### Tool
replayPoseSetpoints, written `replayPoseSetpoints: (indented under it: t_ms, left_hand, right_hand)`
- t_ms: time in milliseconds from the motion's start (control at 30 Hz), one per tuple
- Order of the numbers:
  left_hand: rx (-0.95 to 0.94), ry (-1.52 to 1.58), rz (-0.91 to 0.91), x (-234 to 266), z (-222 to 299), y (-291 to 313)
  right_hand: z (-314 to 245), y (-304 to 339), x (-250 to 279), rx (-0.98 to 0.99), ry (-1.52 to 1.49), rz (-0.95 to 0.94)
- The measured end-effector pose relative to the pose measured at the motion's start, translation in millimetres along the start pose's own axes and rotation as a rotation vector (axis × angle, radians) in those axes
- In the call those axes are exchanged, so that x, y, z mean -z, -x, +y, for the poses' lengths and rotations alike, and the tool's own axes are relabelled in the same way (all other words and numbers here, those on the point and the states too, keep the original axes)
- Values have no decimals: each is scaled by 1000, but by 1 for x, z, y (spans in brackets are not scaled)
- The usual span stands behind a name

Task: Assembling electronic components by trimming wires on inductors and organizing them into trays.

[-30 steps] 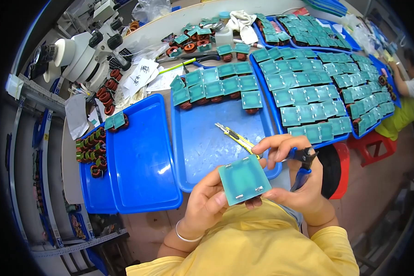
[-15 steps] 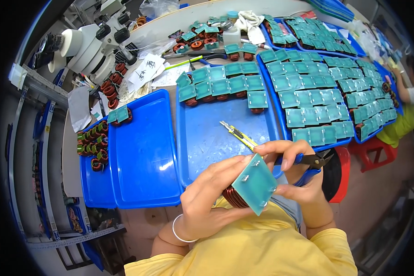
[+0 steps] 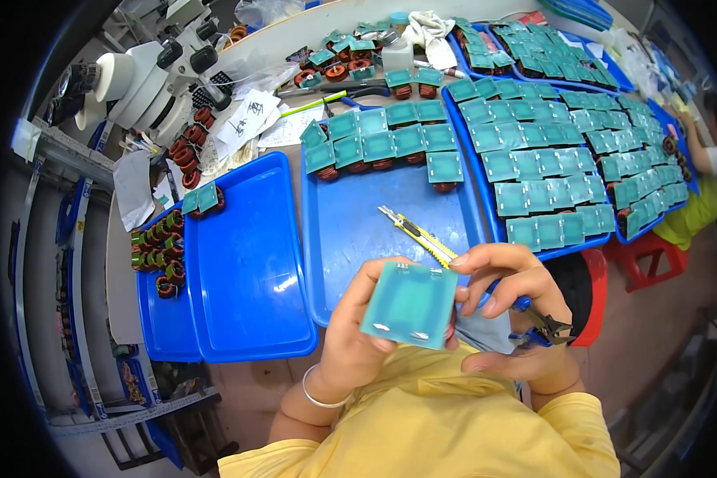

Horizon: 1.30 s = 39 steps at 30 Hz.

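Observation:
My left hand (image 3: pixel 357 334) grips a square green circuit board (image 3: pixel 411 304) by its left edge, the face with small solder spots turned up. The coil under it is now mostly hidden by the board. In my right hand (image 3: pixel 526 319) a pair of blue-handled side cutters (image 3: pixel 543 328) is tucked against the palm, jaws pointing right. The right fingertips are beside the board's right edge; whether they touch it, I cannot tell. A yellow utility knife (image 3: pixel 419 234) extends over the tray just beyond, its near end close to my right fingers.
A blue tray (image 3: pixel 358 239) ahead holds board-topped coils along its far side. Left of it stand another blue tray (image 3: pixel 247 263) and several bare coils (image 3: pixel 161 248). Filled trays (image 3: pixel 534 191) line the right. A microscope (image 3: pixel 135 84) is at the far left; a co-worker (image 3: pixel 713 175) sits far right.
The board has been turned from a tilted, corner-up position to nearly flat facing up, and shifted left. My right hand has drawn slightly away from it, and the cutters in it have tilted downward.

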<state>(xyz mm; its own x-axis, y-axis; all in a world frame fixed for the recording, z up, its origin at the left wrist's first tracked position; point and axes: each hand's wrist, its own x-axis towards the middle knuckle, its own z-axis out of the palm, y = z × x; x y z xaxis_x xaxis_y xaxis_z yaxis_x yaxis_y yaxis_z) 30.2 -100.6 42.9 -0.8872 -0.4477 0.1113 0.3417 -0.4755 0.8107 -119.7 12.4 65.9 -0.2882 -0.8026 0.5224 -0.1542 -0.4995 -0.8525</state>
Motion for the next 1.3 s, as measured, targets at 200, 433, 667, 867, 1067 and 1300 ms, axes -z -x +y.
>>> replayPoseSetpoints:
  t_ms: [200,433,667,867,1067,1300]
  left_hand:
    - [92,168,-12,-3,-8,-3]
    - [138,198,20,-6,-9,-7]
    - [119,-123,222,-16,-6,-6]
    - [-8,-323,300,-24,-8,-2]
    - [-137,-616,227,-24,-4,3]
    - [-186,-722,76,-25,-3,3]
  right_hand:
    - [-4,4,1,-94,21,72]
    - [-10,9,17,-139,581,-39]
    - [-16,10,18,9,944,-291]
    - [-23,16,15,-64,1002,-322]
    - [-32,20,16,-64,1067,-346]
    - [-37,27,20,-29,1066,-302]
